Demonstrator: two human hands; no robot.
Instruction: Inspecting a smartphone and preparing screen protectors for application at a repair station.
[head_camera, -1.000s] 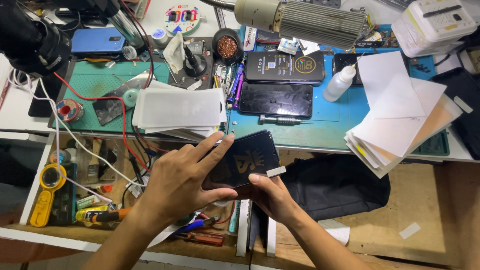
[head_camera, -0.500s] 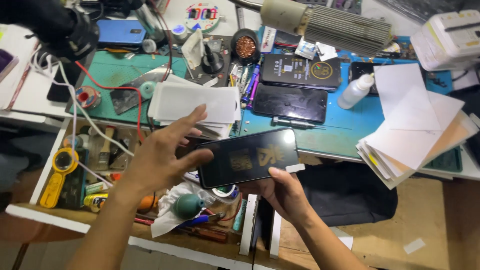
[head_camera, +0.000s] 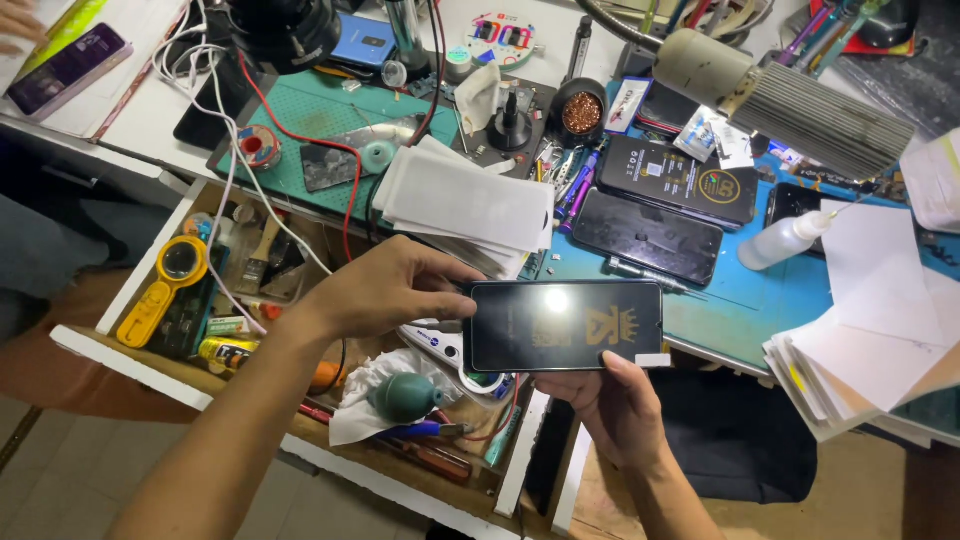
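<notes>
1. The black phone (head_camera: 566, 325) is held level above the open drawer (head_camera: 150, 345), its glossy screen facing up and reflecting a light. This phone serves as the landmark for all positions below.
2. The left hand (head_camera: 385, 290) grips the phone's left short edge; its fingers curl over the top corner and the thumb lies along the lower left edge.
3. The right hand (head_camera: 612, 405) supports the phone from beneath, clasped on its lower long edge; the thumb presses up near the lower right corner, beside a small white tab (head_camera: 653, 359) that sticks out from the screen.
4. A stack of white sheets (head_camera: 470, 200) lies on the counter (head_camera: 740, 300) just beyond the phone's upper left corner.
5. Two further dark phones (head_camera: 647, 235) lie flat on the blue mat directly beyond the held phone, one behind the other.
6. A white squeeze bottle (head_camera: 785, 240) lies on its side beyond and to the right of the phone.
7. A fanned pile of white paper (head_camera: 880, 340) sits to the right of the phone, at the counter's edge.
8. A green rubber air blower (head_camera: 405, 395) rests on a crumpled white cloth (head_camera: 350, 420) below and left of the phone, inside the drawer.
9. A yellow magnifier (head_camera: 170, 275) lies well to the left of the phone, in the drawer.
10. A green cutting mat (head_camera: 320, 130) with red and white wires across it lies beyond and left of the phone.
</notes>
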